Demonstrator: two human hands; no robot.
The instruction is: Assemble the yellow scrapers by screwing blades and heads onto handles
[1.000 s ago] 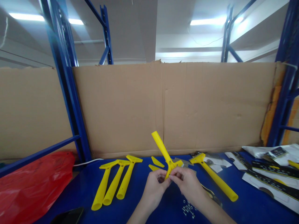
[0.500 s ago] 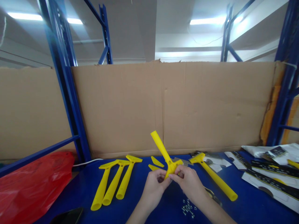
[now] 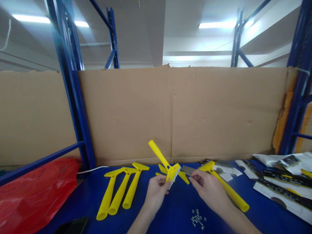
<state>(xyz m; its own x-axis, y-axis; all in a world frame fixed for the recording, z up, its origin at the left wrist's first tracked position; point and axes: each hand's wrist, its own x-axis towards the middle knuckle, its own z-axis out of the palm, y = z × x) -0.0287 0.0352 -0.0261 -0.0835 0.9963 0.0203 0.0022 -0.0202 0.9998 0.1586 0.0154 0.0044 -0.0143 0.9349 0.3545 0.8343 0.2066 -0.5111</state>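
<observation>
Yellow scraper (image 3: 168,166): I judge light, stiff; grip the handle (image 3: 158,152). Left hand (image 3: 156,191): pinching its head (image 3: 173,171). Right hand (image 3: 210,186): at metal plate (image 3: 187,170), grip unclear.

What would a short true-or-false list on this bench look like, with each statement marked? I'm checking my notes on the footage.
1. The left hand holds a yellow scraper with a silvery strip along its head. True.
2. The right hand is raised against the cardboard panel. False: it is low over the table, its fingers at a grey flat piece.
3. Three yellow handles lie side by side to the left of the left hand. True.
4. The screws and nuts are gathered in a cup. False: they lie loose on the table.
5. The red plastic is at the far right. False: it is at the far left.
</observation>
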